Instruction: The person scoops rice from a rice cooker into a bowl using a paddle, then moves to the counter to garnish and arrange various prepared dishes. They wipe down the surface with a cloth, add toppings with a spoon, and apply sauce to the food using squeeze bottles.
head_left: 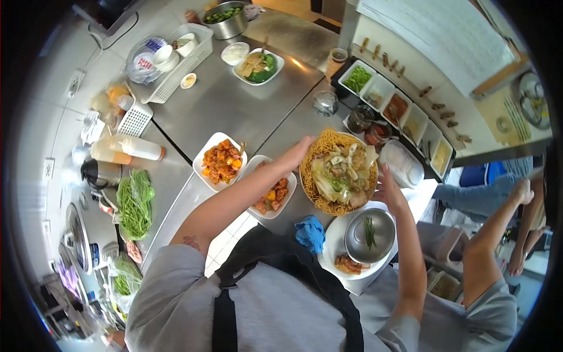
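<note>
A round plate of crisp noodles (324, 198) topped with cabbage and other pieces in pale sauce is between my hands. My left hand (304, 149) grips its left edge, the fingertips hidden beneath. On the right edge rests my right hand (387, 189), its fingers partly spread along the rim. Below my left forearm stands a white dish of glazed meat (278, 198), partly covered by the arm. Another white dish of orange-glazed pieces (221, 162) stands to its left. Close under my right hand, a metal bowl (380, 237) with green stalks sits on a white plate (329, 246).
A blue cloth (310, 234) lies near the front edge. Ingredient trays (394, 110) and jars (360, 118) line the right. Baskets (186, 69), squeeze bottles (142, 149) and greens (134, 205) are left. A broccoli dish (258, 67) stands behind. A co-worker's arm (491, 234) is at right.
</note>
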`<state>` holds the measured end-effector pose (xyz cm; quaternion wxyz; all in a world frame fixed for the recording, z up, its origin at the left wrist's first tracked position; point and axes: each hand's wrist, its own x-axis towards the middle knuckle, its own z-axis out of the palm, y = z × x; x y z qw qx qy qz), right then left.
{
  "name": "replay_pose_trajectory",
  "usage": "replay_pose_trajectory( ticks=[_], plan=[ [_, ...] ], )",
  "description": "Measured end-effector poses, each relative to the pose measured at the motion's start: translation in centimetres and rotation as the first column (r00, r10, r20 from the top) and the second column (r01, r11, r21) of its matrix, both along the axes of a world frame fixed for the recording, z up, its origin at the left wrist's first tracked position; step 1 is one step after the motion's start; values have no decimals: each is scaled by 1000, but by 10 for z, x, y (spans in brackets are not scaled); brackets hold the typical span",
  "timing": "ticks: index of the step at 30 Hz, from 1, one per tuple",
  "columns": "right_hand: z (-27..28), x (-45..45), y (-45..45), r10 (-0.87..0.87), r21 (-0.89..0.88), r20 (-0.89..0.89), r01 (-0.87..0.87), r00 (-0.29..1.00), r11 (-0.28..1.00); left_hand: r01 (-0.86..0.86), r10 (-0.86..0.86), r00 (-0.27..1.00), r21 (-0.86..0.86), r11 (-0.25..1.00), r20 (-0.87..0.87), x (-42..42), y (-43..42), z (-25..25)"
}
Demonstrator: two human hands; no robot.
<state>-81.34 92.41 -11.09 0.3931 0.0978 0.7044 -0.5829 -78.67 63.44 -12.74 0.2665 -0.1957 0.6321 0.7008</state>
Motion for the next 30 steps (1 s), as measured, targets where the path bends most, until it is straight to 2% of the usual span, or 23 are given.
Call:
replay_pose_trajectory(
  ticks=[4, 7, 10, 11, 14, 15, 18, 20, 23, 26, 30],
  plan=[
    [2, -10, -8, -1, 24, -52, 3, 999, 1000, -55, 54, 992, -1, 999, -111, -2, -11, 34],
    [27, -19, -26, 21, 0, -116, -21, 993, 1000, -85, 63, 982, -115, 990, -179, -8, -40, 55],
    [48, -30, -60, -12, -118, -195, -11, 981, 993, -118, 79, 975, -185, 976, -208, -11, -92, 75],
    [49, -37, -76, -23, -97, -198, 4, 980, 995, -160, 112, 965, -198, 967, -235, -11, -112, 78],
    [79, -54, -141, 173, -98, -198, -195, 965, 976, -242, 186, 950, -212, 947, -251, -9, -181, 89],
    [80, -59, -167, 183, -101, -203, -207, 962, 973, -261, 206, 947, -216, 941, -245, -5, -204, 93],
    [79, -72, -250, 246, -140, -215, -279, 945, 950, -432, 378, 889, -193, 881, -259, 7, -278, 80],
    [65, -85, -302, 336, -182, -222, -378, 915, 908, -449, 395, 886, -241, 860, -242, 18, -320, 71],
    [25, -104, -378, 383, -154, -216, -419, 898, 895, -540, 489, 839, -263, 799, -239, 31, -366, 41],
    [-9, -119, -429, 432, -55, -144, -443, 890, 895, -604, 554, 794, -227, 764, -251, 35, -400, 6],
    [-49, -124, -457, 352, 24, -107, -352, 930, 936, -603, 561, 791, -147, 784, -245, 31, -417, -26]
  ],
)
